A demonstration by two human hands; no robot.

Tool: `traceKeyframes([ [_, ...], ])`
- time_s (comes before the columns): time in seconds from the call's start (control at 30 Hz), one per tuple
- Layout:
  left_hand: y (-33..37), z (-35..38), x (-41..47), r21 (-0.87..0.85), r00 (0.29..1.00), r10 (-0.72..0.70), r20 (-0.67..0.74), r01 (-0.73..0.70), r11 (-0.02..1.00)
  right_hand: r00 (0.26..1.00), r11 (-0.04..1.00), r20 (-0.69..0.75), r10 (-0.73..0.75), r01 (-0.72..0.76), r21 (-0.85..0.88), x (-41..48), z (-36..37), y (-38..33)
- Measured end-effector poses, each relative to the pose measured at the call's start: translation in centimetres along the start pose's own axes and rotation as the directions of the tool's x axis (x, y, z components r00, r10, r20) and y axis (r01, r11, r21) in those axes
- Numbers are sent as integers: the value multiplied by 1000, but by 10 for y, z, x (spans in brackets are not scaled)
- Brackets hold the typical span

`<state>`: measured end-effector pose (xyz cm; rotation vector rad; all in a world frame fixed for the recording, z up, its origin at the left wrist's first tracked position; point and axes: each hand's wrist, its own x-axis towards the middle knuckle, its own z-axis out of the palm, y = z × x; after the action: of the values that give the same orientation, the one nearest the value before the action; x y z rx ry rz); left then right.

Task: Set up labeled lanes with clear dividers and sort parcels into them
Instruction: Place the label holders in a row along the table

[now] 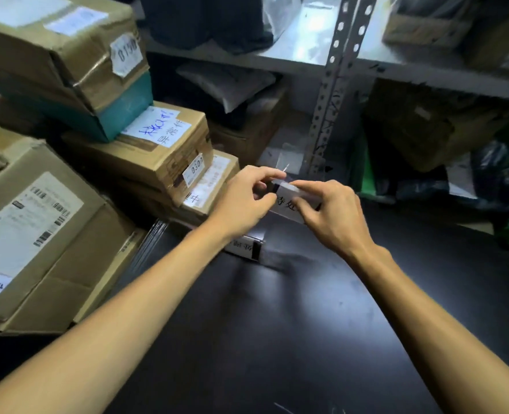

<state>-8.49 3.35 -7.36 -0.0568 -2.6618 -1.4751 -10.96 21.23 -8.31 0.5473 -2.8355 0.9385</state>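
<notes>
- Dark worktop [277, 339] fills the near half of a cramped storeroom; both forearms reach across it and the hands meet above its far part
- left hand [245, 201] pinches the left end of a white label card [292, 201], thumb and forefinger closed at its top corner
- a thin clear edge [286, 167] glints just beyond that pinch; I cannot tell whether it belongs to a sleeve on the card or to a divider behind it
- right hand [333, 216] grips the right end of the same card with its fingers curled over the top, so the handwriting faces up between the hands
- the card is held clear of the worktop, one hand at each end; a black strip [275, 186] at its left end looks like a clip or holder edge, so the two-handed hold is probably for seating the card in its holder
- a second label [242, 248] lies flat on the worktop under the left wrist, with a similar black strip at its right end, close at hand for its turn
- clear sheets [150, 243] lean against the boxes at the left edge of the worktop; these are likely the dividers, not yet stood up as lanes
- cardboard boxes [47, 234] are stacked on the left, near to far, several with handwritten paper notes and number tags; they seem to be the parcels awaiting sorting
- metal shelving [335, 85] runs along the far side, loaded with dark bags and more boxes
- by this layout the task is early: labels are being prepared and no lane is marked out on the worktop yet
</notes>
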Motion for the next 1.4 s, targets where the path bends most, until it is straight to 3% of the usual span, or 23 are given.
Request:
traceKeyframes([
  [0.23, -5, 60, 4, 245, 987, -12, 158, -27, 969, 977, 994, 197, 87, -72, -83, -30, -12, 59],
  [0.57, -78, 67, -3, 541, 942, -28, 333, -167, 824, 945, 988, 298, 136, -108, -108, -51, 74, 73],
  [0.97, -99, 59, -4, 537, 918, 4, 397, -236, 810, 911, 960, 303, 278, -253, -119, -53, 96, 66],
  [1.2, -94, 56, -7, 532, 921, 51, 386, -267, 804, 918, 965, 309, 249, -205, -166, -54, 89, 56],
  [1.3, -81, 44, -6, 484, 934, 50, 353, -228, 845, 939, 973, 261, 224, -201, -112, -49, 71, 46],
  [1.4, -66, 33, -16, 341, 977, -7, 213, -68, 938, 956, 984, 236, 174, -160, -76, -35, 55, 30],
])
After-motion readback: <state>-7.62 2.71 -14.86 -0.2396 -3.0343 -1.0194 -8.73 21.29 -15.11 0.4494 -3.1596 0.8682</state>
